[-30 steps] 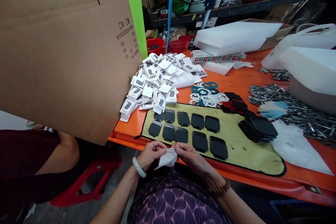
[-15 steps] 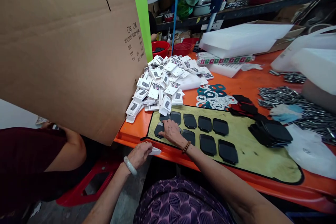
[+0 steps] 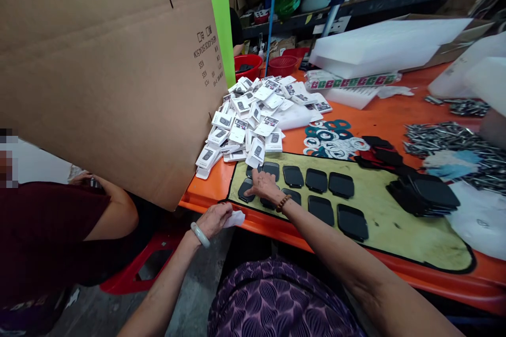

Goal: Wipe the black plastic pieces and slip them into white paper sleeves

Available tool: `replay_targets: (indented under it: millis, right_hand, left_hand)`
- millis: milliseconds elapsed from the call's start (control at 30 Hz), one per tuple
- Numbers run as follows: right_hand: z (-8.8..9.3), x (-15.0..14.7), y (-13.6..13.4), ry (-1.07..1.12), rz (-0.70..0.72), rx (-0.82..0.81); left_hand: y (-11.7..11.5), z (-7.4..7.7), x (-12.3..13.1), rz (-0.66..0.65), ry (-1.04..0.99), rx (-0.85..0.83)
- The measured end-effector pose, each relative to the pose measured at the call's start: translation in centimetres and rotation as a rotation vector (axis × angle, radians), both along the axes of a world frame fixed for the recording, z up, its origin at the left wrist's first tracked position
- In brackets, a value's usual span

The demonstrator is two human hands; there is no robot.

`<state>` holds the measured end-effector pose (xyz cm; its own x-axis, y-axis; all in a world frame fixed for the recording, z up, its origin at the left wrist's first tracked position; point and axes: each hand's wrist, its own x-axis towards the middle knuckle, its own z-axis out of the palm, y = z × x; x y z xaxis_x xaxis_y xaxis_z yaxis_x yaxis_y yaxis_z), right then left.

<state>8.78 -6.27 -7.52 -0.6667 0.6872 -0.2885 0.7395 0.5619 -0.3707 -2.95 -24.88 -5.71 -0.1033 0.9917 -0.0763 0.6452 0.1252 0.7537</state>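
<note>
My left hand (image 3: 215, 219), with a pale bangle on its wrist, pinches a small white sheet (image 3: 236, 218) just off the table's front edge. My right hand (image 3: 264, 188) hovers over or touches the left end of the yellow mat (image 3: 379, 221). Its fingers and thumb are spread, the thumb beside a flat black pad (image 3: 245, 191). Several such pads with rounded corners lie in two rows, among them a black pad (image 3: 293, 176); the hand partly covers some. Just behind rises a heap of small white boxes (image 3: 239, 130) printed with a dark device.
A large cardboard sheet (image 3: 118, 84) stands at the left, beside a seated person's arm (image 3: 114, 216). Green and white rings (image 3: 332, 139), a stack of black pads (image 3: 429, 195), metal pieces (image 3: 450, 142) and a white plastic bag (image 3: 478, 221) lie to the right.
The view has shifted slightly, so the scene sits further right. My right thumb has come back a little from the leftmost front pad, baring more of it. The white sheet in my left hand shows wider.
</note>
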Motion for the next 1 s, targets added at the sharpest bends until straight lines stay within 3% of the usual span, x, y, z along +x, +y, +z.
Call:
replay_targets:
  millis: [267,333,467,533,633,767,1000]
  right_hand:
    - [-1.1,1.4,0.7,0.249,0.049,-0.176]
    - [-0.9,2.2,0.7,0.402,0.020,-0.221]
    - [0.4,4.0,0.1,0.905,-0.101,-0.542]
    - [1.1,4.8,-0.6,1.030,-0.141,-0.708]
    - [1.9,5.8,-1.8,1.079,-0.176,-0.839]
    - [2.4,6.8,-2.3,1.070,-0.168,-0.914]
    - [4.3,8.7,-0.6,0.843,0.163,-0.932]
  left_hand:
    - [0.0,-0.3,-0.6,0.020,0.021,-0.057]
    - [0.1,-0.3,-0.5,0.020,0.011,-0.071]
    - [0.6,0.9,0.5,0.029,-0.065,-0.055]
    - [1.0,1.9,1.1,0.037,-0.134,-0.020]
    - [1.5,2.9,1.9,0.038,-0.196,0.026]
    - [2.1,3.2,2.4,0.039,-0.228,0.041]
    - [2.7,3.2,5.3,0.135,-0.462,-0.028]
